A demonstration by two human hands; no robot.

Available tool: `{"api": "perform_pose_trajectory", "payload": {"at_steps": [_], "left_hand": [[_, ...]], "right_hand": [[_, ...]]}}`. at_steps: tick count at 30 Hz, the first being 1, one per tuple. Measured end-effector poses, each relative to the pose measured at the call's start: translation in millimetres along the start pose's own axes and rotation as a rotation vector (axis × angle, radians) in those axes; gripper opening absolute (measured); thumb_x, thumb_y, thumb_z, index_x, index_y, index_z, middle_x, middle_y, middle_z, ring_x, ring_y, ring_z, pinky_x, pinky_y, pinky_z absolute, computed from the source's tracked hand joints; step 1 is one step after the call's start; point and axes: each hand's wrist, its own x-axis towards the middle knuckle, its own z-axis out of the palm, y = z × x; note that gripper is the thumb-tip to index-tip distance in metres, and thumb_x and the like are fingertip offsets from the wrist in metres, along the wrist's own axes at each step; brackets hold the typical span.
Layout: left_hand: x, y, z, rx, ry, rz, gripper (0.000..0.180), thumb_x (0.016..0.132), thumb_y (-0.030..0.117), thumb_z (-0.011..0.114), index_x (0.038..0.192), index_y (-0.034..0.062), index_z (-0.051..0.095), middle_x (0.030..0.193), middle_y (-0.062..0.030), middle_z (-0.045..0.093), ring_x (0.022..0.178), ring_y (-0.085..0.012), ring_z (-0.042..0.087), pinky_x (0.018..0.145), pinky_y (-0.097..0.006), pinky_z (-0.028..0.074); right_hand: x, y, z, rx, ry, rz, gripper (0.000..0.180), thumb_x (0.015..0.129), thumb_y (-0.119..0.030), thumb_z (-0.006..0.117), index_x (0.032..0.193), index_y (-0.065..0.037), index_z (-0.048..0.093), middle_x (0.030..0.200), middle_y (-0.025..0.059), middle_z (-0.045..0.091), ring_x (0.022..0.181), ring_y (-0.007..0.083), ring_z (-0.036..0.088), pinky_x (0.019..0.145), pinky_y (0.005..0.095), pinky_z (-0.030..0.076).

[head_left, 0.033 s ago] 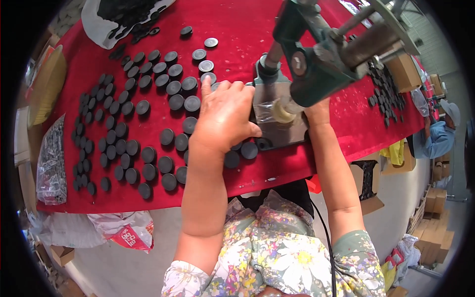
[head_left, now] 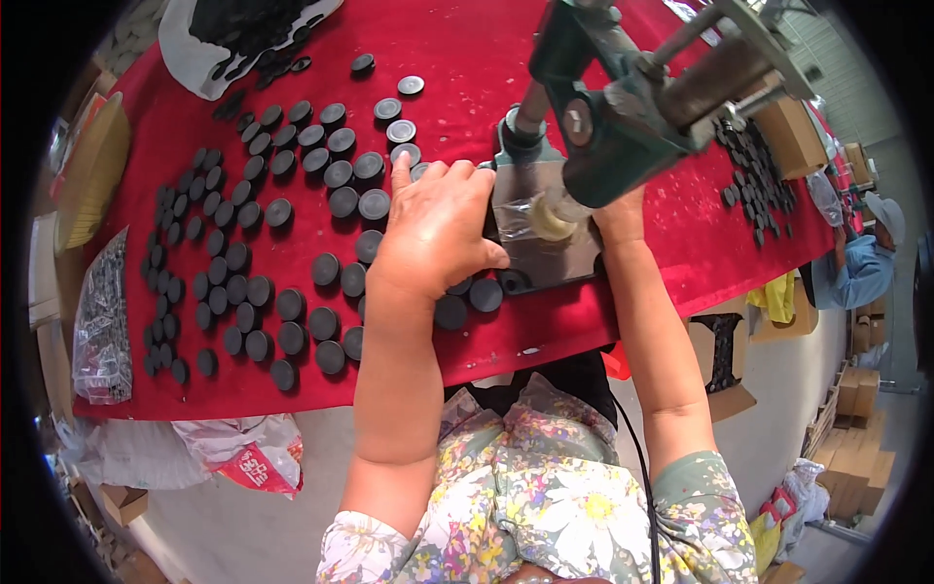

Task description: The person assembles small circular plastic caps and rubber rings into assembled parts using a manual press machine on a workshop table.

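Observation:
My left hand (head_left: 428, 222) lies at the left edge of the green hand press's base (head_left: 550, 265), palm down with its fingers apart. Its index fingertip reaches a dark round disc (head_left: 405, 154), and the thumb points to the base. Under the press head (head_left: 623, 146), a pale yellowish round tip (head_left: 553, 220) stands over the base, with clear film beside it. My right hand (head_left: 623, 216) is at the right of the press; the press head hides its fingers and anything in them. Two black discs (head_left: 485, 295) sit near my left thumb.
Many dark discs (head_left: 278, 212) spread over the red cloth (head_left: 457, 58) to the left. A white bag (head_left: 185, 58) of black parts lies far left, a clear plastic bag (head_left: 101, 331) nearer. More black parts (head_left: 764, 190) and a cardboard box (head_left: 793, 136) are right. A person (head_left: 861, 273) is beyond.
The press, both hands and the nearby discs appear very slightly further left in the view. The hands' poses look the same.

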Motion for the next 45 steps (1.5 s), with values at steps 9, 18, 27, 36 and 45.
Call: {"api": "perform_pose_trajectory", "payload": {"at_steps": [9, 18, 27, 36, 45], "left_hand": [[6, -12, 2, -0.134, 0.257, 0.069, 0.052, 0.069, 0.029, 0.083, 0.113, 0.0072, 0.068, 0.11, -0.0083, 0.065, 0.112, -0.0308, 0.058, 0.111, -0.056, 0.027], [-84, 80, 15, -1.35, 0.006, -0.144, 0.012, 0.089, 0.007, 0.073, 0.09, 0.0004, 0.063, 0.079, 0.0002, 0.062, 0.069, -0.0037, 0.055, 0.058, -0.02, 0.044], [-107, 100, 51, -1.622, -0.224, -0.289, 0.017, 0.095, 0.016, 0.068, 0.103, 0.0005, 0.066, 0.088, -0.0007, 0.066, 0.074, -0.0044, 0.061, 0.062, -0.02, 0.051], [-113, 110, 47, -1.549, -0.211, -0.332, 0.015, 0.097, 0.016, 0.065, 0.097, 0.0001, 0.065, 0.086, 0.0003, 0.064, 0.074, -0.0045, 0.061, 0.062, -0.02, 0.051], [-126, 126, 46, -0.839, 0.245, 0.143, 0.021, 0.079, 0.002, 0.078, 0.096, -0.0014, 0.065, 0.083, -0.0099, 0.063, 0.064, -0.0164, 0.062, 0.055, -0.028, 0.049]], "right_hand": [[-57, -89, -82, 0.5, -0.006, 0.544, 0.031, 0.093, -0.007, 0.066, 0.121, 0.004, 0.06, 0.113, 0.008, 0.065, 0.101, 0.0137, 0.063, 0.091, 0.0286, 0.05], [-89, -146, -126, 0.077, -0.353, -0.077, 0.049, 0.07, 0.002, 0.082, 0.115, 0.002, 0.062, 0.113, 0.0193, 0.066, 0.102, 0.0337, 0.065, 0.086, 0.0374, 0.054], [-104, -145, -131, 0.24, -0.483, -0.023, 0.043, 0.078, 0.001, 0.077, 0.118, 0.005, 0.061, 0.111, 0.0184, 0.067, 0.1, 0.0315, 0.067, 0.086, 0.0377, 0.054], [-112, -141, -148, 0.716, -0.586, 0.772, 0.025, 0.097, -0.011, 0.064, 0.116, 0.005, 0.065, 0.101, 0.0081, 0.067, 0.09, 0.0119, 0.064, 0.079, 0.0263, 0.053], [-114, -146, -157, 0.47, -0.618, 0.25, 0.024, 0.086, -0.002, 0.069, 0.109, 0.004, 0.065, 0.095, 0.0134, 0.066, 0.082, 0.0218, 0.064, 0.073, 0.0299, 0.051]]}}
